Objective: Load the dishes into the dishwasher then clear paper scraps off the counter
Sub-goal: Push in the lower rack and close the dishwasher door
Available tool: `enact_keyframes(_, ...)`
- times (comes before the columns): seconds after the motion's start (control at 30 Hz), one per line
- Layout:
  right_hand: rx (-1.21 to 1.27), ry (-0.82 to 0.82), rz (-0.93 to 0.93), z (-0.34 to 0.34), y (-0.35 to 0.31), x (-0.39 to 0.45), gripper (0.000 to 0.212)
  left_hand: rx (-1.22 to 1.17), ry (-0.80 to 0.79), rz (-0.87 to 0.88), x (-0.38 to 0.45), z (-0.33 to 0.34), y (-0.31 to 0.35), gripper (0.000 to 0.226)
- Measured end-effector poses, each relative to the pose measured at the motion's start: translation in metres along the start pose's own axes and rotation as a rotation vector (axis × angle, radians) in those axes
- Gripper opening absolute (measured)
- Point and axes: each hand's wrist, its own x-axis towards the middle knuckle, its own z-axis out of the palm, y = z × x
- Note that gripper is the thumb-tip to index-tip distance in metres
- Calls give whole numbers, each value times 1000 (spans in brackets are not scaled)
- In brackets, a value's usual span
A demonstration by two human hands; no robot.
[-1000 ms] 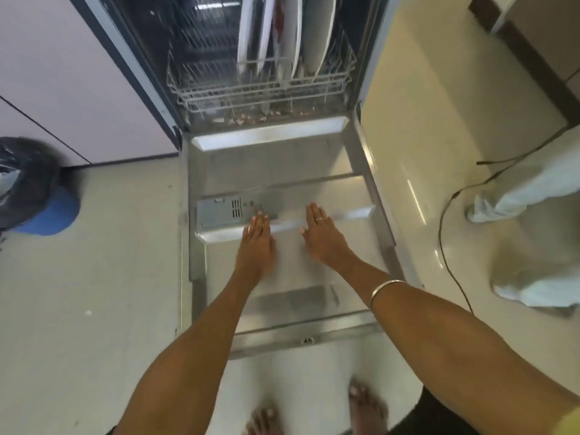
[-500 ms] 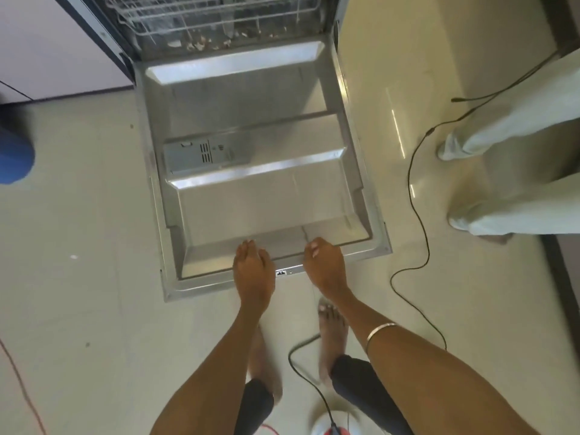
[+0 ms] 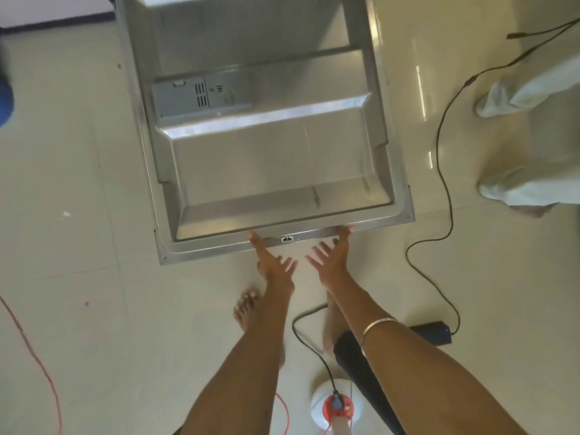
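Two bare hands now meet the front lip of the lowered dishwasher door at centre frame, palms turned up and fingers spread: the left hand touches the lip with its thumb left of the latch slot, the right hand reaches the lip further right, and neither holds anything. A second ago both palms lay flat on the door's inner panel beside the detergent dispenser, with plates standing in the rack above; half a second ago the hands had slid back to the lip, knuckles up. The rack and the dishes have since left the view past the top edge, so their place cannot be checked here. The turn of the palms suggests loading is over and the door is about to be swung shut, leaving the paper scraps for later; no table is in view. Room is tight below the door: the person's bare feet stand just behind the lip, a black cable loops along the right-hand floor towards a dark power brick, and another person's pale trouser legs stand at the right edge, well apart from the door's swing.
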Motion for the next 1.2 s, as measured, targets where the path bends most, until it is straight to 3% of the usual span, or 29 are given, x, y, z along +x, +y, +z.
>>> enact_keyframes(0.1,193,-14,51,0,-2,10,84,-196,-286,-53,14,-11,-6,92)
enact_keyframes(0.23,398,-59,108,2,-18,18,87,-389,-406,-86,21,-23,9,75)
enact_keyframes(0.43,438,20,76,14,-27,-23,81,-426,-366,-107,-21,-28,24,72)
enact_keyframes(0.6,292,129,-38,35,-46,-106,69,-264,-274,-7,-96,-27,44,57)
enact_keyframes(0.7,119,201,-192,52,-60,-167,50,-80,-223,180,-160,-21,63,55)
enact_keyframes(0.8,45,353,-229,82,-90,-236,62,47,-177,391,-224,-14,89,43)
enact_keyframes(0.9,-96,437,-387,118,-122,-299,67,132,-159,644,-282,-1,122,37)
enact_keyframes(0.97,-82,393,-531,143,-143,-330,66,233,-146,803,-318,9,146,43)
enact_keyframes(1.1,-170,228,-811,183,-186,-376,44,427,-67,1143,-370,32,210,15)
enact_keyframes(1.2,-302,158,-1096,197,-217,-401,40,639,67,1361,-399,51,258,11)
